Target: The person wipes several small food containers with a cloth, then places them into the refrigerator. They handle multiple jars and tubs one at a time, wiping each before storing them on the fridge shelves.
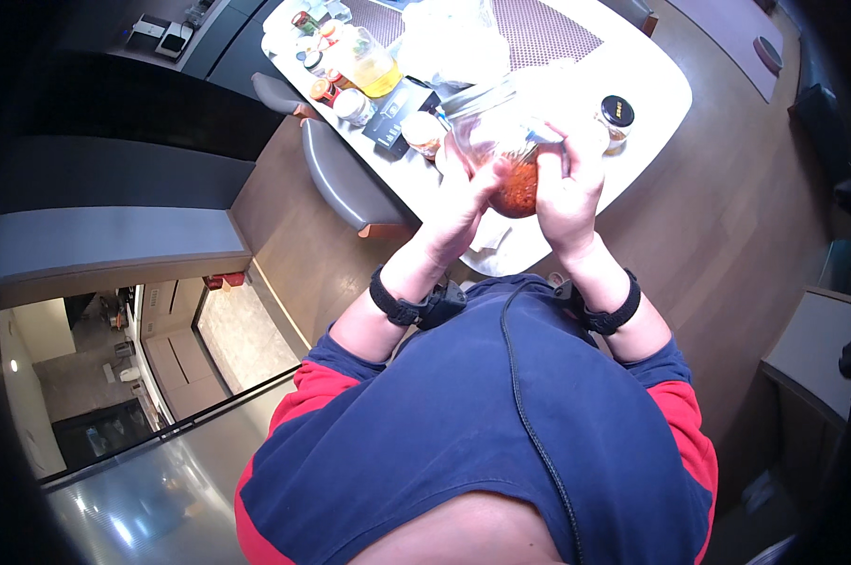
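A clear plastic bag (516,187) is held up between my two hands, over the near end of a white table (651,63). Coarse red-orange food, perhaps ground chili, fills its bottom. My left hand (464,187) grips the bag's left side, thumb across the front. On the other side, my right hand (572,180) holds the bag, with the fingers curled behind it. The upper part of the bag is washed out by glare. Just left of the bag stands a jar (424,133) with reddish contents. A small jar with a black lid (616,116) is to the right.
Left on the table are a black box (400,116), a white-lidded jar (353,106), a large bottle of yellow oil (376,70) and several red-lidded jars (324,90). A white plastic bag (453,42) lies farther back. A grey chair (351,176) stands at the left edge.
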Available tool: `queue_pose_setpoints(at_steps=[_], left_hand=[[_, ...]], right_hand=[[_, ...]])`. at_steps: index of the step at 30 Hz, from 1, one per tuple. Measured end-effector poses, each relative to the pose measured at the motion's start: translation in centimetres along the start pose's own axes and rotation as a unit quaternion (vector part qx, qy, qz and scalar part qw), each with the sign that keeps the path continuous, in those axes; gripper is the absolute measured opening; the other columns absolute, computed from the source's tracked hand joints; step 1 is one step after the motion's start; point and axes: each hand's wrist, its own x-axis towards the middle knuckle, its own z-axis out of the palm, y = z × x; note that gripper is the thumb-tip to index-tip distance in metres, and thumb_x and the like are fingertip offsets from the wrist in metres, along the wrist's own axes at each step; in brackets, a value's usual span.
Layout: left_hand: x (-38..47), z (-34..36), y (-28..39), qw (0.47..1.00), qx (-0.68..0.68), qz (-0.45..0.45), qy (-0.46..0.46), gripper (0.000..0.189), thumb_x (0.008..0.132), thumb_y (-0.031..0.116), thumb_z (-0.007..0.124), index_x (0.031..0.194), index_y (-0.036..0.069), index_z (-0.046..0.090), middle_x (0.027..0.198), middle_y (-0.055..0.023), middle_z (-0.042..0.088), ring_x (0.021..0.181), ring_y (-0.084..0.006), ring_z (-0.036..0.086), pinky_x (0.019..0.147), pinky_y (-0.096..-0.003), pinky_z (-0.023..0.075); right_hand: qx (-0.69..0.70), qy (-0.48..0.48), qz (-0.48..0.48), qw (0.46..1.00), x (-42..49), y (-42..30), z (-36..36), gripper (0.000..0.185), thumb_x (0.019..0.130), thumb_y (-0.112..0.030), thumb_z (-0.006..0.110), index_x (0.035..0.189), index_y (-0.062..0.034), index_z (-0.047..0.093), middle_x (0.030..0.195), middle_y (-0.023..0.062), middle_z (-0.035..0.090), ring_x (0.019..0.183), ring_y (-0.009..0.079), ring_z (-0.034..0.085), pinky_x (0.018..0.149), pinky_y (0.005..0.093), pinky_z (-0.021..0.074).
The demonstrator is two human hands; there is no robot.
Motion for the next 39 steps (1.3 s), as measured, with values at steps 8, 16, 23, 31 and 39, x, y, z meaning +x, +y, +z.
queue_pose_setpoints(at_steps=[8, 16, 23, 31, 39], left_hand=[[-0.8, -1.6, -0.2, 0.977, -0.168, -0.126, -0.025, 0.072, 0.082, 0.064, 0.054, 0.134, 0.015, 0.041, 0.126, -0.0081, 0.053, 0.115, -0.0238, 0.054, 0.095, -0.0472, 0.0467], [-0.8, -1.7, 0.3, 0.972, -0.218, -0.086, -0.015, 0.077, 0.084, 0.059, 0.056, 0.136, 0.007, 0.035, 0.131, -0.0134, 0.049, 0.119, -0.0288, 0.051, 0.099, -0.049, 0.043], [-0.6, -1.7, 0.5, 0.993, -0.086, -0.044, -0.063, 0.074, 0.079, 0.054, 0.066, 0.131, 0.006, 0.044, 0.126, -0.0084, 0.053, 0.115, -0.0202, 0.053, 0.098, -0.0379, 0.0441], [-0.4, -1.0, 1.3, 0.98, -0.17, -0.04, -0.097, 0.075, 0.083, 0.053, 0.061, 0.134, 0.004, 0.038, 0.128, -0.0121, 0.051, 0.118, -0.0256, 0.051, 0.1, -0.0441, 0.0429], [2.4, -0.4, 2.0, 0.985, -0.139, -0.084, -0.057, 0.063, 0.096, 0.054, 0.036, 0.138, 0.008, 0.035, 0.134, -0.0099, 0.047, 0.123, -0.0232, 0.047, 0.102, -0.0436, 0.0395]], right_hand=[[-0.075, -0.154, -0.273, 0.947, 1.5, -1.7, -1.6, 0.038, 0.072, 0.006, 0.056, 0.104, -0.0094, 0.067, 0.09, 0.0105, 0.065, 0.082, 0.0266, 0.063, 0.072, 0.0343, 0.0498], [0.011, -0.112, 0.035, 0.993, 1.1, -1.8, -1.8, 0.023, 0.09, 0.003, 0.046, 0.108, 0.0055, 0.061, 0.095, 0.0096, 0.064, 0.085, 0.0125, 0.059, 0.076, 0.0238, 0.0473], [-0.149, -0.169, -0.222, 0.949, 1.7, -2.9, -2.1, 0.033, 0.074, 0.007, 0.053, 0.101, -0.007, 0.067, 0.091, 0.0136, 0.064, 0.086, 0.0272, 0.062, 0.077, 0.0362, 0.0469], [0.068, -0.038, 0.046, 0.996, 0.1, -0.5, -1.4, 0.026, 0.094, -0.003, 0.045, 0.117, 0.0045, 0.054, 0.11, 0.0098, 0.058, 0.103, 0.0161, 0.055, 0.091, 0.0285, 0.0432], [0.131, 0.01, -0.013, 0.991, 2.6, 1.3, -0.4, 0.026, 0.094, -0.002, 0.046, 0.118, 0.0036, 0.055, 0.103, 0.0084, 0.062, 0.094, 0.0116, 0.057, 0.084, 0.0244, 0.0464]])
